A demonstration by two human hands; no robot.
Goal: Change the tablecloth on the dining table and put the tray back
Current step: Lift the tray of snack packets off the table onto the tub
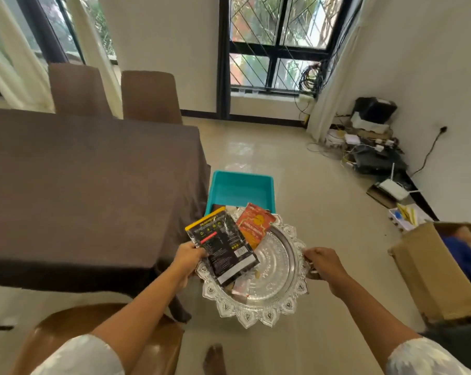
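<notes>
1. Cloth (80, 171): a dark cloth is seen spread smooth over the table, hanging down over its near and right edges. Whether it is the fresh cloth or the one to be replaced cannot be told.
2. Tray (277, 312): the silver tray is not on the table. It is held in the air over the floor, just off the table's near right corner and roughly level. The step of putting it back is therefore judged not yet done.
3. Load: a black packet (223, 250) and an orange packet (253, 226) are carried on the tray, leaning toward its left and far sides. Some small items lie under the black packet.
4. Left hand (187, 259): the tray's left rim is gripped, with the thumb on top beside the black packet and the fingers hidden beneath. The forearm is reached forward from the lower left.
5. Right hand (325, 266): the opposite rim is gripped with the fingers curled over its edge, knuckles up. The arm is extended from the lower right.
6. Surroundings: a teal tub (242, 188) is seen on the floor just beyond the tray, and an open box (431, 272) stands well apart to the right.
</notes>
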